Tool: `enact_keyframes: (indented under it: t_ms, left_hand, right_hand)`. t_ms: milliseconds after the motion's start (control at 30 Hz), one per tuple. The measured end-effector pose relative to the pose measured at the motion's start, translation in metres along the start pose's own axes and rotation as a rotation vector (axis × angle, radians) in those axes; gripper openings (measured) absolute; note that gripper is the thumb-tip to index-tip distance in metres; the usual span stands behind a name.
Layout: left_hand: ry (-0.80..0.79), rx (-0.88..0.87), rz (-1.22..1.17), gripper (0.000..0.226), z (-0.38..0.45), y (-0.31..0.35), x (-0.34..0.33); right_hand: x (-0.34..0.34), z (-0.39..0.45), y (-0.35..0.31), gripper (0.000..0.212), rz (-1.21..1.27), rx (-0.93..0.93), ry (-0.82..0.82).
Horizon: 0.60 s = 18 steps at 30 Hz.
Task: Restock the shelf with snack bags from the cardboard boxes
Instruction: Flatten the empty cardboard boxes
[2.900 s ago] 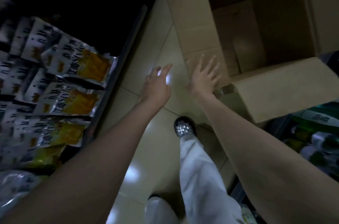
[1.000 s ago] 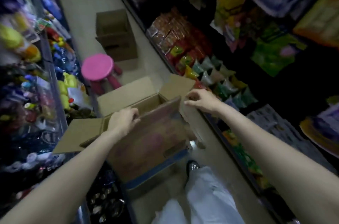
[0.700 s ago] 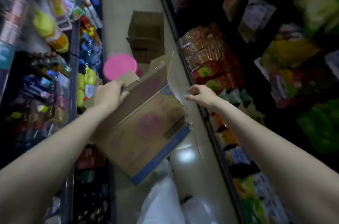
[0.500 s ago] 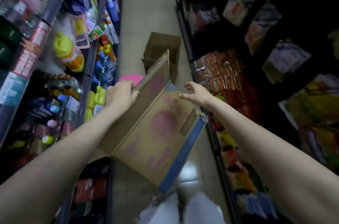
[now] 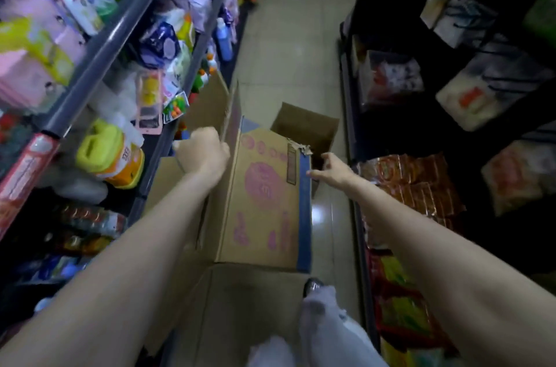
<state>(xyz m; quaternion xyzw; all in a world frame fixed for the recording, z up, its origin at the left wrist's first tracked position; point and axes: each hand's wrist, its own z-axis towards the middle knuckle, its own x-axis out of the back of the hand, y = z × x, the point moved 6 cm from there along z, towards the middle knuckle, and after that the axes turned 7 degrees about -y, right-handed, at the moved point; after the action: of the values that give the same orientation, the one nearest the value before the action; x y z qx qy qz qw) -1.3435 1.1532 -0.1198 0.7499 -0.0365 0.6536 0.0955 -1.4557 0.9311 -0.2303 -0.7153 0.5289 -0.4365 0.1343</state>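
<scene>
1. Left hand (image 5: 204, 153) is curled tight round the upper left edge of the box (image 5: 264, 201), by a raised flap (image 5: 231, 114). Grip looks firm.
2. Right hand (image 5: 332, 169) is at the box's right corner, beside the blue tape strip (image 5: 304, 216). Its fingers are loosely bent; whether they pinch the corner or only touch it, I cannot tell.
3. The box is held tipped in mid-aisle, printed side up, above the floor (image 5: 288, 44) and over a second brown box face (image 5: 240, 306) below. A third box (image 5: 304, 129) stands open on the floor just beyond.
4. Snack bags (image 5: 415, 183) sit on the low right shelf, near the right forearm. None are visible in the held box; its inside is hidden.
5. Risks, as judgement:
   - The load hangs mostly from one hand; a thin edge could buckle or tear, and the box would drop.
   - A torn paper patch at the top right corner suggests weak board there.
   - A loose flap could snag items on the left shelf (image 5: 120, 26) and knock bottles down.
   - The glossy tile, the floor box and the person's shoe (image 5: 313, 287) close below make a trip likely.
6. Materials: corrugated board, matte, with pink print and a blue band. Floor is glazed and reflective. Bags are crinkled foil, red and orange. Shelf rail is smooth grey plastic or metal.
</scene>
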Motion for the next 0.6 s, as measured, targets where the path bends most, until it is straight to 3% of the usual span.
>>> enact_keyframes:
  t_ms: [100,233,367,500,600]
  left_hand:
    - [0.090,0.020,-0.064,0.029,0.070,0.027,0.040]
    - [0.176,0.019,-0.153,0.028,0.168,0.077,0.078]
    - [0.186,-0.097,-0.134,0.025,0.248,0.131,0.071]
    - [0.159,-0.203,-0.041,0.024,0.312,0.164,0.065]
    - [0.281,-0.382,0.006,0.013,0.357,0.206,0.049]
  right_hand:
    - [0.041,0.055,-0.031,0.076,0.050,-0.017,-0.016]
    - [0.092,0.132,-0.111,0.074,0.133,0.109,-0.034]
    - [0.138,0.190,-0.183,0.066,0.491,0.239,-0.058]
    - [0.190,0.244,-0.228,0.068,0.722,0.227,-0.090]
    - [0.233,0.292,-0.241,0.079,0.883,0.217,-0.064]
